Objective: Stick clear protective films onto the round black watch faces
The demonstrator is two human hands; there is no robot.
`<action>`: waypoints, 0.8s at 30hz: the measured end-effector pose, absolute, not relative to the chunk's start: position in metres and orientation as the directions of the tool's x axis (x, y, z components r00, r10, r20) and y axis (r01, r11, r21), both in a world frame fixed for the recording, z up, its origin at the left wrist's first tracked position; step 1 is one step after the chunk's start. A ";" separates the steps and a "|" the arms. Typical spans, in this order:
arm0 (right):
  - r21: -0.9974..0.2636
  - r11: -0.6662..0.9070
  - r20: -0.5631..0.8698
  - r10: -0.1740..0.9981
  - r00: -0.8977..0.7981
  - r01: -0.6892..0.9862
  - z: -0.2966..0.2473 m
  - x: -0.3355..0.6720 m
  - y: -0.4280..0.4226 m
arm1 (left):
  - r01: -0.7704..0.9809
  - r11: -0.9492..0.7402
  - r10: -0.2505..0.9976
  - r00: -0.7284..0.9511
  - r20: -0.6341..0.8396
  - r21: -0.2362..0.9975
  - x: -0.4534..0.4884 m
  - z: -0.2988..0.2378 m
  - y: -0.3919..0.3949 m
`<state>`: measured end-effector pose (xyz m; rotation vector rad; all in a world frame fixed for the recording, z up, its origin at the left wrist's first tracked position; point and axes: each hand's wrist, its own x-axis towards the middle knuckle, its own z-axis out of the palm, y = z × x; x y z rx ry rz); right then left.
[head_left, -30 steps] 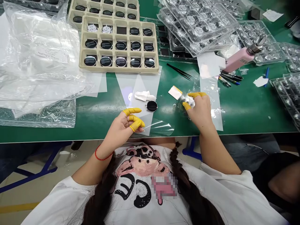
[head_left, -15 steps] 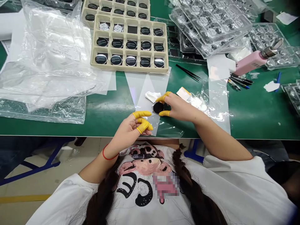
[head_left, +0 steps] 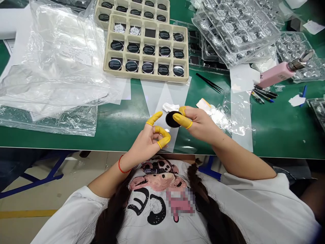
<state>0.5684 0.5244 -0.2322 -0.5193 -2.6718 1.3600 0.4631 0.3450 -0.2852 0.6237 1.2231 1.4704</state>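
R hand (head_left: 200, 124) pinches black round disc (head_left: 172, 119) at its rim, thumb + finger in yellow finger cots (head_left: 181, 121), over clear film sheet (head_left: 152, 95). Disc looks light, stiff, prob. fragile, w/ slippery face, so best held by edge only. L hand (head_left: 149, 142) empty, fingers half curled, narrow gap, near disc but not touching. White wipe (head_left: 170, 107) just behind disc; beige tray (head_left: 146, 47) of discs beyond. Vs earlier: disc no longer lying loose on film, now in R-hand pinch.

Glossy black disc (head_left: 172, 119), matt yellow rubber finger cots (head_left: 181, 120).
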 end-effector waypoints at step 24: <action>-0.481 0.863 0.240 0.298 -0.924 0.153 -0.287 0.556 0.569 | -0.501 0.105 0.883 -0.350 -0.312 0.859 0.454 -0.292 0.351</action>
